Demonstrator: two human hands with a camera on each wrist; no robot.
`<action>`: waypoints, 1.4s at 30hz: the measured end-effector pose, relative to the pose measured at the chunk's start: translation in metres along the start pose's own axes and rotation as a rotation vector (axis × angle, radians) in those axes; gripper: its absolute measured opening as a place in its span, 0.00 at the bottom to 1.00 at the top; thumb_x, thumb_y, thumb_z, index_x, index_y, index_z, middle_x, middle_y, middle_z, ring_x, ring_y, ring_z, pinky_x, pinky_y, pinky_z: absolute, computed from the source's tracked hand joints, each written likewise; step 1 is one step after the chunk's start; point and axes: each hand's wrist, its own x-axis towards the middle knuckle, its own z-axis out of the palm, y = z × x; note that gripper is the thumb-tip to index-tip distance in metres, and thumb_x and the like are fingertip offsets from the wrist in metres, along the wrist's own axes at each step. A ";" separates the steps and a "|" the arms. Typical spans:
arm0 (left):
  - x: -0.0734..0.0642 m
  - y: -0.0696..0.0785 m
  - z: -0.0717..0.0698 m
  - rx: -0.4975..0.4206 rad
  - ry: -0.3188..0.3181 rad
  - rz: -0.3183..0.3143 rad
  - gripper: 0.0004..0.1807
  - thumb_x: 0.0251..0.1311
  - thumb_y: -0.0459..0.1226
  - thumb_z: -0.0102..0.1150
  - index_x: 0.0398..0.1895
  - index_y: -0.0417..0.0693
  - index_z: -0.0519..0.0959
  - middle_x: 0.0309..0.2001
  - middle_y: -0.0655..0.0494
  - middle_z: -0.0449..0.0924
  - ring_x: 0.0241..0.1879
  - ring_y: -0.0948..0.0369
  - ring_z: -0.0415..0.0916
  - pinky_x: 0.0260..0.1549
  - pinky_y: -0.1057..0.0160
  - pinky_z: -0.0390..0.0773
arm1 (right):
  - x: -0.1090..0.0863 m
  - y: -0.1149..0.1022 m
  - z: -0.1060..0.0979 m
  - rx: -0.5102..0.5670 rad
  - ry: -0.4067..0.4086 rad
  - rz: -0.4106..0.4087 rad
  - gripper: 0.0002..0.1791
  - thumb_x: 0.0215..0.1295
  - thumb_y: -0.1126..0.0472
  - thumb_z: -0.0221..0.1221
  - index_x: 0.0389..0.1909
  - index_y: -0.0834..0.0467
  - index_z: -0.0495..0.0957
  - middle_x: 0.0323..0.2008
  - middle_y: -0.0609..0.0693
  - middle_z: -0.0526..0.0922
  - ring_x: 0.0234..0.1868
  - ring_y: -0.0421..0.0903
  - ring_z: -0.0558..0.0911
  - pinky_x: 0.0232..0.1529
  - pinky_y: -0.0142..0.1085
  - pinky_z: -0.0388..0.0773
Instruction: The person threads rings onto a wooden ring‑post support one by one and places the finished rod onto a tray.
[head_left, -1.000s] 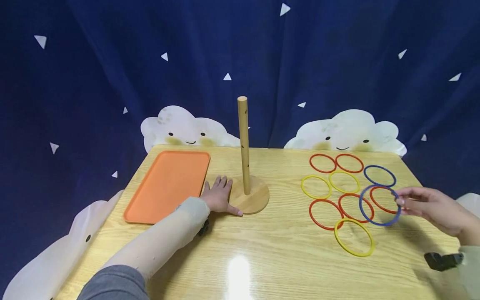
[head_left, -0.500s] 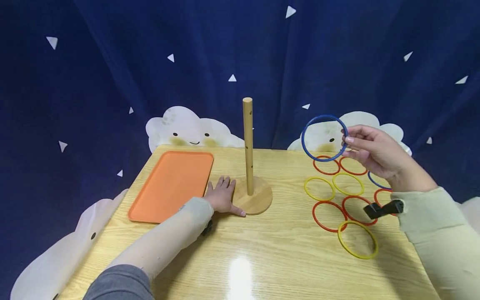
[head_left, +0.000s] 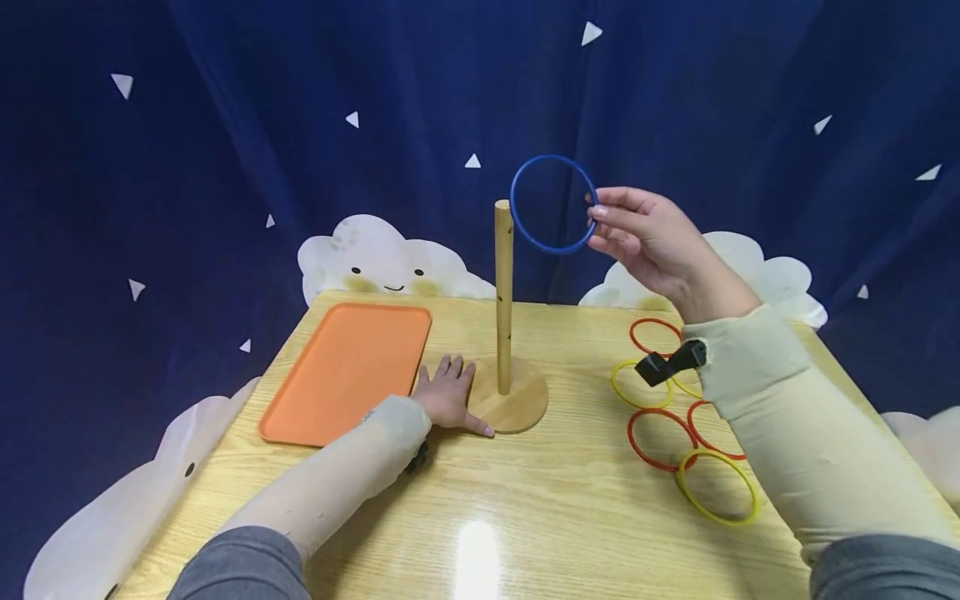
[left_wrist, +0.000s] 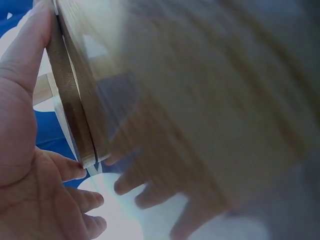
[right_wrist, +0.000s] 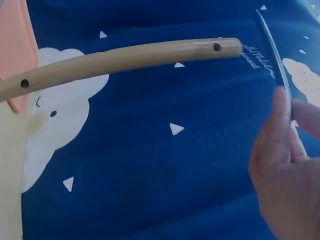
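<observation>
The blue ring (head_left: 552, 157) had moved left and upward, near the top of the wooden post (head_left: 503, 300), pinched by the right hand (head_left: 651, 237). The left hand (head_left: 446, 400), its fingers spread, touched the round base (head_left: 522, 403), near the orange tray (head_left: 348, 375).

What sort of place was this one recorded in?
Probably a play corner or a staged recording spot; the room beyond isn't visible. Dark blue cloth patterned with smiling clouds closes off the background, and a wooden table before it bears a wooden peg stand.
</observation>
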 end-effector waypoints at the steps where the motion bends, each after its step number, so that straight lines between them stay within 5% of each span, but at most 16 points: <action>1: 0.000 0.000 0.001 0.002 -0.001 0.000 0.71 0.46 0.74 0.68 0.85 0.47 0.47 0.83 0.41 0.40 0.81 0.44 0.34 0.73 0.32 0.39 | 0.004 0.002 0.003 -0.022 0.023 0.010 0.07 0.70 0.77 0.60 0.39 0.65 0.84 0.37 0.55 0.84 0.31 0.45 0.84 0.37 0.34 0.86; 5: -0.001 -0.001 0.003 0.003 0.000 -0.001 0.71 0.46 0.74 0.68 0.85 0.48 0.47 0.83 0.42 0.41 0.81 0.44 0.34 0.73 0.32 0.38 | 0.016 0.013 0.010 -0.094 0.088 0.048 0.07 0.70 0.75 0.61 0.38 0.62 0.85 0.35 0.53 0.83 0.30 0.44 0.84 0.37 0.34 0.86; 12: 0.001 -0.002 0.005 0.005 0.011 -0.011 0.71 0.45 0.74 0.69 0.85 0.49 0.48 0.83 0.43 0.42 0.81 0.45 0.34 0.73 0.32 0.38 | 0.027 0.039 0.002 -0.160 0.079 0.123 0.09 0.75 0.75 0.53 0.41 0.62 0.81 0.34 0.52 0.83 0.32 0.42 0.85 0.38 0.33 0.86; 21: 0.003 0.000 0.005 0.007 0.011 -0.015 0.72 0.44 0.75 0.68 0.85 0.49 0.48 0.83 0.43 0.42 0.81 0.45 0.34 0.73 0.32 0.38 | 0.026 0.115 -0.049 -0.492 0.014 0.290 0.07 0.76 0.73 0.52 0.51 0.67 0.74 0.37 0.49 0.79 0.37 0.40 0.82 0.45 0.34 0.84; 29: 0.003 -0.001 0.005 0.054 0.041 -0.007 0.72 0.43 0.76 0.67 0.84 0.48 0.50 0.82 0.42 0.44 0.81 0.45 0.36 0.73 0.33 0.39 | 0.011 0.173 -0.077 -0.625 -0.005 0.425 0.19 0.77 0.72 0.52 0.63 0.77 0.68 0.43 0.57 0.77 0.39 0.40 0.79 0.44 0.34 0.84; 42: 0.007 -0.002 0.006 0.047 0.044 -0.008 0.73 0.41 0.77 0.67 0.84 0.49 0.51 0.82 0.43 0.45 0.81 0.45 0.36 0.73 0.32 0.39 | 0.003 0.203 -0.071 -0.686 0.002 0.491 0.19 0.77 0.73 0.51 0.62 0.80 0.68 0.45 0.63 0.79 0.34 0.40 0.80 0.37 0.31 0.84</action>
